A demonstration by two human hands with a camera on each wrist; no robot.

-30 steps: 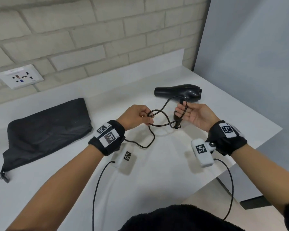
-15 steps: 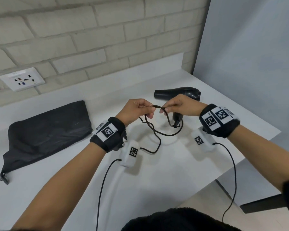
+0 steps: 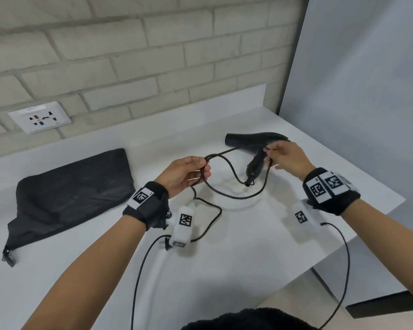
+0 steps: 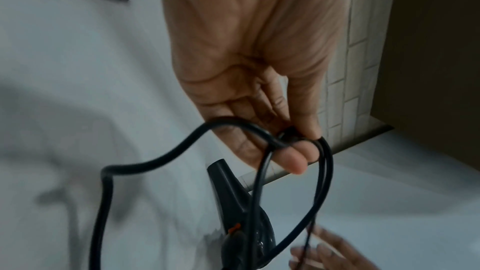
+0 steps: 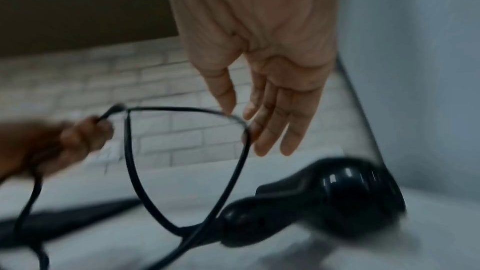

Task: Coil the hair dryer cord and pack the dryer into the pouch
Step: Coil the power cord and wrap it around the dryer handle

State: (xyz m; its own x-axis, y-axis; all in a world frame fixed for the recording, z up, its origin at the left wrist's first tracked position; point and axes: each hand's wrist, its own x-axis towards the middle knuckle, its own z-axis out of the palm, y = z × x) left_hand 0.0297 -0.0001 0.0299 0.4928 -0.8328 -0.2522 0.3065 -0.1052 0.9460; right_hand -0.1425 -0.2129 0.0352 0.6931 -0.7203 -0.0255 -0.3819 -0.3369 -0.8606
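Note:
A black hair dryer (image 3: 255,141) lies on the white counter (image 3: 224,258), handle toward me. Its black cord (image 3: 234,197) runs from the handle's end in loops. My left hand (image 3: 200,167) grips the gathered loops between thumb and curled fingers; in the left wrist view the cord (image 4: 155,163) bunches at that hand (image 4: 298,151). My right hand (image 3: 272,154) hovers over the handle. The right wrist view shows its fingers (image 5: 272,130) straight, with the cord (image 5: 182,109) bent across them. The black pouch (image 3: 76,194) lies flat at the left, zipper end near me.
A brick wall with a socket plate (image 3: 39,117) backs the counter. A grey panel (image 3: 367,91) closes the right side, and the counter's edge (image 3: 391,206) falls away just beyond my right wrist. Thin camera cables (image 3: 138,282) trail from both wrists toward me.
My right hand has moved away from the left, back over the dryer handle, drawing out a length of cord. The left hand kept the loops and turned palm toward me.

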